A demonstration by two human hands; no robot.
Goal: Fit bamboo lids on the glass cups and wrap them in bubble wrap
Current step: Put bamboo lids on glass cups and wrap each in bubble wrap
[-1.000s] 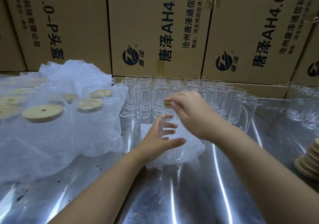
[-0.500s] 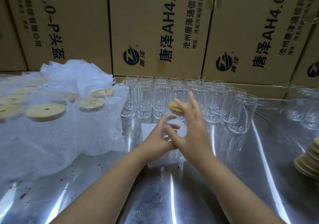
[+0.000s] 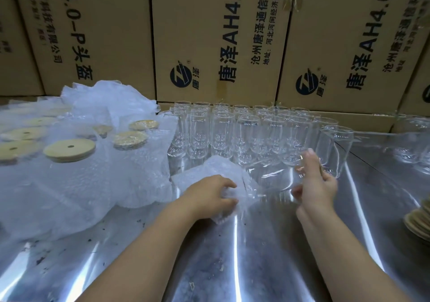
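Head view: the left hand (image 3: 210,193) sits near the middle of the shiny metal table (image 3: 232,266), its fingers curled down and gripping a crumpled bubble wrap sheet (image 3: 214,169). Just right of it, a clear glass cup (image 3: 272,178) appears to lie on its side, one end in the wrap; it is blurred, so any lid on it cannot be made out. The right hand (image 3: 314,183) holds the cup's other end, forefinger raised, the other fingers bent and the thumb underneath.

Rows of empty glass cups (image 3: 244,134) stand upright along the table's far edge, directly behind both hands. At the left edge, a large heap of bubble wrap (image 3: 81,185) covers several round bamboo lids, with 1 bare bamboo lid (image 3: 69,149) on top. A stack of bamboo lids (image 3: 418,220) lies at the right edge. Printed cardboard boxes (image 3: 221,34) form a wall behind the table.
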